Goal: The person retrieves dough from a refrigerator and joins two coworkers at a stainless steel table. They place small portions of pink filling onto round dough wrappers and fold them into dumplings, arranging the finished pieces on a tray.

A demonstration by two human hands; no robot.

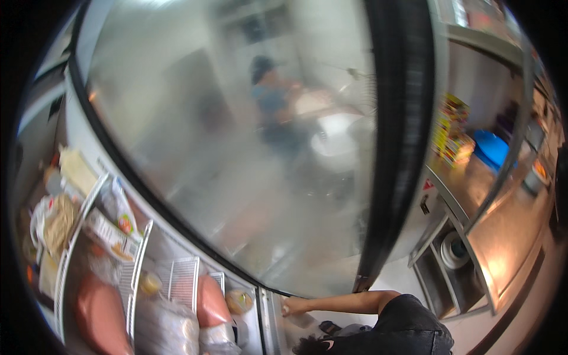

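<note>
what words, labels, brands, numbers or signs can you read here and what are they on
No text can be read clearly.
White rectangular package with dark print: too small and blurred.
Stacked yellow-and-red boxes: print too blurred.
Pale plastic wrapper with an orange-and-green label: too small.
Small red triangular sticker: any marking too small.

A tall, fogged glass door (219, 154) in a thick black frame (397, 136) stood open beside white wire shelves (181, 278). To my right, warm light gleamed on a long, smooth metal table (503, 254), open grey compartments (435, 278) beneath it, near the pale floor (387, 281).
</note>
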